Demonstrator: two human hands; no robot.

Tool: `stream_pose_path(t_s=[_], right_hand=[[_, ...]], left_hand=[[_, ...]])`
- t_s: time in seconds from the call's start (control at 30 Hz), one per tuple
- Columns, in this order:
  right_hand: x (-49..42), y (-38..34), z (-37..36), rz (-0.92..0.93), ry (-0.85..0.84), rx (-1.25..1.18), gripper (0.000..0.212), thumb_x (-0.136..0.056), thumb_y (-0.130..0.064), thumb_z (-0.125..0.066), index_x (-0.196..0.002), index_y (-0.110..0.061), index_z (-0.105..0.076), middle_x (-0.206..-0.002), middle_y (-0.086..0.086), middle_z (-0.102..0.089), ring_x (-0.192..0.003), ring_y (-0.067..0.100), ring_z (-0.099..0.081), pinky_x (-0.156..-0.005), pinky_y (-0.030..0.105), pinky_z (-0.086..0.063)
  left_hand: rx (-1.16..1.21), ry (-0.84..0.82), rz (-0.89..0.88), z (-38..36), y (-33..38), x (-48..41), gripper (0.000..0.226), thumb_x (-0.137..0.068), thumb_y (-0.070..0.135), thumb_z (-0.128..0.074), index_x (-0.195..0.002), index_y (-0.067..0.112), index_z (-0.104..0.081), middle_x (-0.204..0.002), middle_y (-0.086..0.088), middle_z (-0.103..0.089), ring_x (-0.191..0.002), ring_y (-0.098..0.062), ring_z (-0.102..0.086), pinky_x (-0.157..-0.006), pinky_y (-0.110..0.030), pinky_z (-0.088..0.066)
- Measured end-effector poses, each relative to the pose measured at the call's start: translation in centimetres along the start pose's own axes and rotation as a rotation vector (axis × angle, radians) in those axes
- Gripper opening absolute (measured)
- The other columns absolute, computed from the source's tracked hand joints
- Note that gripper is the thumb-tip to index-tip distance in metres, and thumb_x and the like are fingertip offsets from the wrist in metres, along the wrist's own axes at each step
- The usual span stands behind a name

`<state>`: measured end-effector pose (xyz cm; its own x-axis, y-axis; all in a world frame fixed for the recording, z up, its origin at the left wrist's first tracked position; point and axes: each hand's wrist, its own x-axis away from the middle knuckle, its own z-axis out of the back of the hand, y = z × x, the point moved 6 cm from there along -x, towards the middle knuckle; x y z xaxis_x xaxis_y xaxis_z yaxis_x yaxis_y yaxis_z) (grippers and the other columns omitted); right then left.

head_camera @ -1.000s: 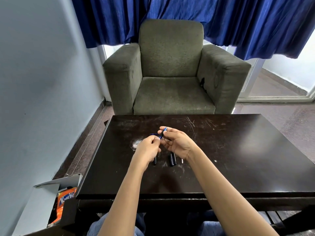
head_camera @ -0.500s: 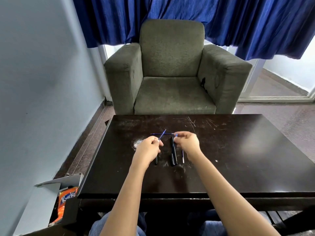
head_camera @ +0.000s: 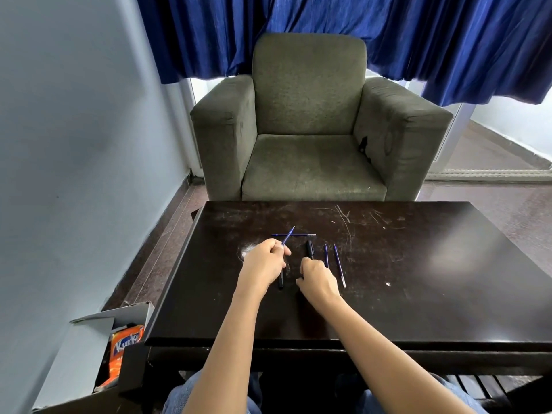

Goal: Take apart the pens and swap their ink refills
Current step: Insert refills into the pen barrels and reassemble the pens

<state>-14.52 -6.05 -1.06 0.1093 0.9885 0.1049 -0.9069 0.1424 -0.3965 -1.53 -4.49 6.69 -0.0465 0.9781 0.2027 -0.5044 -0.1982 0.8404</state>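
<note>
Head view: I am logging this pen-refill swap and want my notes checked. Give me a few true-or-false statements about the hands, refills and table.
The left hand pinches a thin blue ink refill. True.
No refills lie loose on the dark wooden table. False: a short blue refill and a longer blue refill lie right of the right hand, a crosswise blue refill beyond both hands.
The right hand is raised high in the air. False: it sits low over the near end of a black pen barrel.
A grey-green fabric armchair stands beyond the table. True.

Grey armchair (head_camera: pixel 310 115), blue curtain (head_camera: pixel 388 34)
</note>
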Motion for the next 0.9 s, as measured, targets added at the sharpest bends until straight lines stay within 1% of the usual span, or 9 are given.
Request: stream_pose_path(t_s=[0.13,0.23,0.33,0.4,0.53,0.63,0.7,0.8,0.9], right_hand=[[-0.4,0.3,0.9,-0.043,0.074,-0.134,0.015,-0.090,-0.021,-0.059,-0.099,-0.009,-0.059,-0.101,0.008,-0.062,-0.092,0.029,-0.064,-0.068,0.031,-0.045],[-0.8,-0.1,2.5,-0.081,0.097,-0.574,0.013,-0.090,-0.017,-0.057,-0.084,-0.011,-0.067,-0.081,0.006,-0.068,-0.071,0.018,-0.065,-0.068,0.033,-0.053],[-0.2,-2.1,3.5,-0.069,-0.159,-1.142,0.014,-0.091,-0.015,-0.059,-0.087,-0.010,-0.072,-0.077,0.005,-0.070,-0.066,0.012,-0.064,-0.068,0.026,-0.055],[0.6,-3.2,4.0,-0.033,-0.310,-1.332,0.012,-0.091,-0.015,-0.061,-0.091,-0.010,-0.072,-0.075,0.002,-0.071,-0.066,0.010,-0.065,-0.071,0.023,-0.055],[0.6,-3.5,4.2,-0.035,-0.339,-1.370,0.008,-0.088,-0.011,-0.066,-0.091,-0.013,-0.072,-0.076,0.002,-0.069,-0.061,0.007,-0.063,-0.065,0.018,-0.055],[-0.7,-3.3,4.7,-0.105,-0.313,-1.415,0.008,-0.089,-0.008,-0.062,-0.087,-0.014,-0.068,-0.072,0.000,-0.069,-0.056,0.005,-0.063,-0.058,0.017,-0.053],[-2.3,-3.1,5.5,-0.175,-0.283,-1.531,0.011,-0.092,-0.010,-0.057,-0.085,-0.015,-0.064,-0.073,0.001,-0.069,-0.059,0.008,-0.064,-0.055,0.019,-0.054],[-5.6,-2.6,6.8,-0.247,-0.181,-1.631,0.015,-0.095,-0.011,-0.052,-0.083,-0.017,-0.059,-0.069,-0.001,-0.067,-0.056,0.009,-0.065,-0.052,0.021,-0.055],[-9.3,-1.7,7.3,-0.193,-0.040,-1.385,0.020,-0.094,-0.007,-0.050,-0.082,-0.018,-0.060,-0.071,-0.001,-0.061,-0.058,0.008,-0.059,-0.054,0.021,-0.051]], left_hand=[[0.011,0.011,0.010,0.1,0.0,0.0,0.031,-0.101,0.023,-0.033,-0.087,0.022,-0.061,-0.071,0.003,-0.055,-0.056,-0.008,-0.043,-0.049,-0.023,-0.034],[0.051,0.036,0.011,0.3,0.0,0.1,0.031,-0.100,0.022,-0.032,-0.086,0.022,-0.060,-0.070,0.003,-0.055,-0.054,-0.008,-0.043,-0.048,-0.024,-0.033],[0.048,0.048,0.013,0.4,0.1,0.0,0.030,-0.100,0.023,-0.033,-0.095,0.020,-0.062,-0.076,0.001,-0.059,-0.054,-0.008,-0.043,-0.048,-0.023,-0.034],[0.018,0.033,0.013,0.3,0.2,0.0,0.029,-0.101,0.027,-0.033,-0.104,0.020,-0.061,-0.086,-0.001,-0.061,-0.057,-0.007,-0.045,-0.048,-0.022,-0.035],[0.027,-0.007,0.010,0.0,0.4,0.1,0.030,-0.102,0.030,-0.033,-0.112,0.023,-0.060,-0.086,0.000,-0.062,-0.055,-0.006,-0.046,-0.048,-0.022,-0.035],[0.056,-0.010,0.041,-0.2,0.5,0.0,0.030,-0.101,0.028,-0.035,-0.106,0.017,-0.062,-0.073,0.004,-0.058,-0.053,-0.008,-0.044,-0.049,-0.025,-0.034],[0.065,0.006,0.058,-0.3,0.4,-0.1,0.030,-0.099,0.021,-0.036,-0.098,0.015,-0.064,-0.073,0.002,-0.059,-0.052,-0.009,-0.043,-0.048,-0.025,-0.033],[0.040,0.036,0.068,-0.2,0.2,-0.3,0.031,-0.096,0.015,-0.035,-0.095,0.014,-0.066,-0.087,-0.002,-0.065,-0.058,-0.009,-0.048,-0.053,-0.025,-0.037],[-0.006,0.044,0.077,-0.2,-0.1,-0.6,0.034,-0.097,0.016,-0.033,-0.109,0.013,-0.065,-0.106,-0.006,-0.067,-0.077,-0.013,-0.055,-0.063,-0.025,-0.040]])
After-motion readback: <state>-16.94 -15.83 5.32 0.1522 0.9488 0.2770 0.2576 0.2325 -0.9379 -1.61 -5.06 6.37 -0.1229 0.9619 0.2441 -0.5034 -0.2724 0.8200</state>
